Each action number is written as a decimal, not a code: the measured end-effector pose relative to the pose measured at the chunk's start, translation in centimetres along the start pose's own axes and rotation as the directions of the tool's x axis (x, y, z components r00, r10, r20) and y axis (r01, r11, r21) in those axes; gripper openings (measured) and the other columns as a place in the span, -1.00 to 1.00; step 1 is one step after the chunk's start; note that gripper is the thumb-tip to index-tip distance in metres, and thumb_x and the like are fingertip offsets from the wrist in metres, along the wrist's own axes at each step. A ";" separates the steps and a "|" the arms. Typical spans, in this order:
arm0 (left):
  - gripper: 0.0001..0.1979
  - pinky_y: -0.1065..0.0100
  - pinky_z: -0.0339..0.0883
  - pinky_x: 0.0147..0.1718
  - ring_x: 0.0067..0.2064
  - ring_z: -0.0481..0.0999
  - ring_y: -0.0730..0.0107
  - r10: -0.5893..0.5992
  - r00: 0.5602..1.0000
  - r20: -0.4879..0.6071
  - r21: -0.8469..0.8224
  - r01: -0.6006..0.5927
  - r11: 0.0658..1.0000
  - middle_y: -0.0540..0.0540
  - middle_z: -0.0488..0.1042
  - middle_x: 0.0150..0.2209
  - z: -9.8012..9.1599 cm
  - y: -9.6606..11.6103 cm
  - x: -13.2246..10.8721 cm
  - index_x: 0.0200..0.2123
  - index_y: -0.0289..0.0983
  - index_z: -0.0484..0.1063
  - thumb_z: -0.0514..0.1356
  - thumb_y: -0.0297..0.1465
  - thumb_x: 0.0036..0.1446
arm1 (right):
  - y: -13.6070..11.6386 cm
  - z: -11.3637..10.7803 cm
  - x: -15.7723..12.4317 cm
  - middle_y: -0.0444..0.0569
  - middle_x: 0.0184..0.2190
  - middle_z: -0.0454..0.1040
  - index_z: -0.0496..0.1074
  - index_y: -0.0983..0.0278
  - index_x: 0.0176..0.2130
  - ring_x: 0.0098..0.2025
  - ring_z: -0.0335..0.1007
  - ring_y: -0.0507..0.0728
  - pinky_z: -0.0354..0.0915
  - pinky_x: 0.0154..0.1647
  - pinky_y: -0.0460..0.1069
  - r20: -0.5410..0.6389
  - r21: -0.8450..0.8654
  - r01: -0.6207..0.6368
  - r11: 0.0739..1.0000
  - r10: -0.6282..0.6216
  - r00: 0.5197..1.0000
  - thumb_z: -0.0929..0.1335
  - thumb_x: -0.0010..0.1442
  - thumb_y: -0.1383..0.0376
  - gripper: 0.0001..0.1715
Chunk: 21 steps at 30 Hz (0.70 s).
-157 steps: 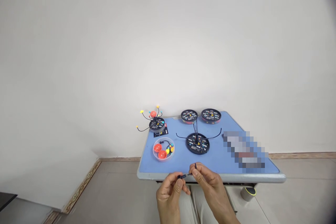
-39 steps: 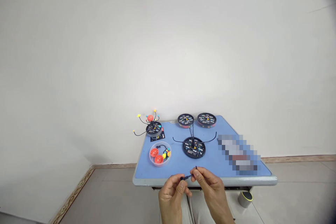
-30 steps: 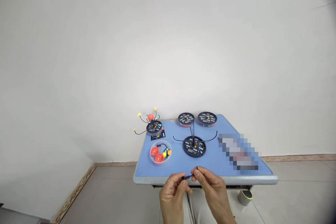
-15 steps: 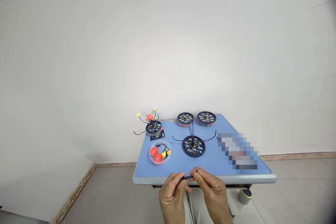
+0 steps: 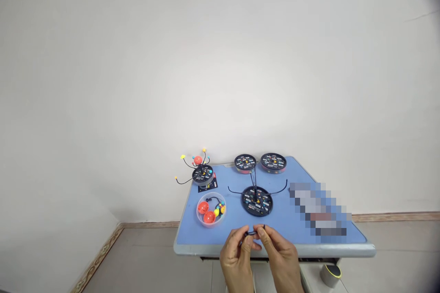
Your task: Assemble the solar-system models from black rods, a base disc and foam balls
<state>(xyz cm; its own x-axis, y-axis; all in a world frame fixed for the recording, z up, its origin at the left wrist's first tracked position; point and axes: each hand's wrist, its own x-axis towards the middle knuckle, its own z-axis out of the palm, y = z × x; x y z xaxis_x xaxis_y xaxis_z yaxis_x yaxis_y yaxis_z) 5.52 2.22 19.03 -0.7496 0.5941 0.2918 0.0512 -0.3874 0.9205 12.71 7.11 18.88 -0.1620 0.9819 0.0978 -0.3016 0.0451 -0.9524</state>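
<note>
My left hand [image 5: 237, 254] and my right hand [image 5: 277, 252] meet at the table's front edge, fingers pinched around a thin black plastic rod [image 5: 252, 233]. The rod spans between both sets of fingertips, which hide parts of it. Just beyond them a round black base [image 5: 257, 209] with printed labels lies flat, and several curved black arms rise from its central post. To its left, a clear round tub [image 5: 211, 225] holds two red half-shells [image 5: 209, 217], small coloured balls and a black rod.
A finished-looking planet model [image 5: 202, 174] stands at the back left on a black card [image 5: 207, 187]. Two closed round kits [image 5: 245, 162] [image 5: 273, 162] sit along the back. A pixelated item lies on the right of the blue table [image 5: 199, 236]. A grey cylinder [image 5: 330, 275] stands below.
Both hands still hold the black rod between them and have shifted slightly right. The view has tilted a little, so the table things appear lower.
</note>
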 end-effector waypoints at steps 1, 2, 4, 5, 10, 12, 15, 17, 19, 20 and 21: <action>-0.73 0.36 0.49 -0.42 -0.49 0.55 0.34 -0.013 0.999 0.035 -0.001 0.014 1.000 -0.08 0.57 -0.39 0.3 -0.1 0.5 -0.28 -0.25 0.64 0.36 -0.17 0.05 | -0.2 -0.1 0.6 -0.01 -0.46 0.59 0.62 0.24 -0.41 -0.37 0.49 0.22 0.43 -0.34 0.02 0.007 0.009 -0.015 1.000 0.015 1.000 0.52 -0.13 -0.07 -0.55; -0.73 0.36 0.49 -0.41 -0.47 0.54 0.34 -0.022 0.997 0.076 0.002 0.022 1.000 -0.09 0.57 -0.38 0.7 -0.1 1.1 -0.26 -0.26 0.64 0.35 -0.18 0.06 | -0.5 -0.2 1.3 -0.01 -0.43 0.60 0.62 0.24 -0.37 -0.35 0.49 0.22 0.43 -0.33 0.02 0.021 0.014 -0.015 1.000 0.014 1.000 0.53 -0.14 -0.05 -0.55; -0.74 0.37 0.47 -0.42 -0.47 0.52 0.36 -0.026 0.987 0.158 0.015 0.024 1.000 -0.11 0.56 -0.37 1.8 0.1 2.5 -0.25 -0.27 0.64 0.33 -0.21 0.10 | -1.4 -0.5 3.0 -0.04 -0.43 0.58 0.58 0.24 -0.37 -0.35 0.47 0.19 0.42 -0.33 0.02 0.057 0.013 0.022 1.000 -0.023 0.998 0.53 -0.13 -0.01 -0.58; -0.75 0.38 0.46 -0.44 -0.47 0.50 0.38 -0.024 0.981 0.193 0.021 0.020 1.000 -0.11 0.55 -0.37 2.4 0.1 3.2 -0.25 -0.28 0.63 0.31 -0.22 0.12 | -1.9 -0.7 4.0 -0.06 -0.45 0.56 0.55 0.24 -0.39 -0.37 0.45 0.18 0.40 -0.33 0.01 0.085 0.004 0.044 0.999 -0.044 0.995 0.53 -0.12 0.01 -0.61; -0.70 0.39 0.45 -0.40 -0.39 0.50 0.37 -0.042 0.963 0.267 0.078 0.022 0.997 -0.13 0.54 -0.30 4.9 -0.5 7.3 -0.10 -0.29 0.59 0.30 -0.33 0.10 | -4.1 -1.8 10.2 -0.12 -0.53 0.48 0.49 0.25 -0.43 -0.45 0.34 0.12 0.28 -0.41 -0.02 0.186 -0.109 0.051 0.993 -0.030 0.982 0.50 -0.08 0.04 -0.65; -0.67 0.37 0.46 -0.34 -0.33 0.52 0.35 -0.044 0.968 0.246 0.117 0.015 0.993 -0.14 0.54 -0.27 5.2 -1.4 8.9 -0.06 -0.29 0.56 0.29 -0.37 0.08 | -4.3 -2.2 12.6 -0.13 -0.54 0.46 0.48 0.25 -0.45 -0.43 0.34 0.12 0.25 -0.39 -0.01 0.151 -0.182 0.044 0.982 -0.016 0.988 0.51 -0.14 0.05 -0.65; -0.76 0.36 0.46 -0.32 -0.31 0.52 0.33 -0.021 0.974 0.226 0.185 -0.021 0.982 -0.12 0.54 -0.29 5.3 -3.0 10.4 -0.16 -0.28 0.58 0.25 -0.39 0.08 | -3.8 -2.6 15.3 -0.12 -0.52 0.47 0.49 0.25 -0.45 -0.41 0.35 0.13 0.25 -0.35 0.00 0.148 -0.217 0.015 0.976 0.017 0.989 0.50 -0.19 0.09 -0.68; -0.79 0.35 0.45 -0.30 -0.30 0.52 0.32 -0.007 0.971 0.237 0.228 -0.049 0.972 -0.11 0.54 -0.29 5.4 -4.1 10.9 -0.20 -0.27 0.58 0.23 -0.40 0.08 | -2.9 -2.5 16.3 -0.12 -0.53 0.47 0.49 0.25 -0.47 -0.41 0.35 0.13 0.24 -0.35 0.00 0.160 -0.226 -0.007 0.974 0.044 0.986 0.49 -0.21 0.12 -0.71; -0.78 0.35 0.43 -0.27 -0.26 0.52 0.30 0.000 0.967 0.254 0.270 -0.071 0.960 -0.11 0.53 -0.27 5.6 -5.1 11.0 -0.19 -0.26 0.57 0.21 -0.43 0.08 | -1.8 -2.3 16.9 -0.13 -0.56 0.46 0.48 0.25 -0.50 -0.43 0.35 0.13 0.24 -0.36 0.00 0.169 -0.236 -0.028 0.971 0.070 0.983 0.48 -0.22 0.14 -0.73; -0.77 0.34 0.43 -0.26 -0.26 0.52 0.30 0.002 0.966 0.258 0.294 -0.080 0.953 -0.11 0.53 -0.27 5.7 -5.6 11.1 -0.18 -0.25 0.56 0.20 -0.45 0.08 | -1.3 -2.2 17.1 -0.13 -0.57 0.46 0.47 0.25 -0.51 -0.44 0.34 0.13 0.23 -0.37 0.00 0.170 -0.240 -0.036 0.970 0.078 0.982 0.47 -0.23 0.13 -0.74; -0.76 0.33 0.42 -0.25 -0.26 0.51 0.30 0.004 0.967 0.256 0.320 -0.089 0.943 -0.10 0.52 -0.28 5.8 -6.1 11.1 -0.18 -0.25 0.56 0.19 -0.47 0.07 | -0.8 -2.1 17.2 -0.14 -0.59 0.45 0.46 0.25 -0.52 -0.45 0.34 0.13 0.22 -0.38 -0.01 0.169 -0.244 -0.041 0.969 0.084 0.982 0.46 -0.22 0.13 -0.74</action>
<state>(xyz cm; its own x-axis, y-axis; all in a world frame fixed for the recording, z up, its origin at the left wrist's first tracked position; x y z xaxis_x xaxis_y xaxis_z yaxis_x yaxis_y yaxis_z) 0.71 15.31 18.20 -0.5552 0.7533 0.3525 0.3264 -0.1924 0.9254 12.09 24.38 20.74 -0.3431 0.9371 0.0647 -0.0559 0.0484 -0.9973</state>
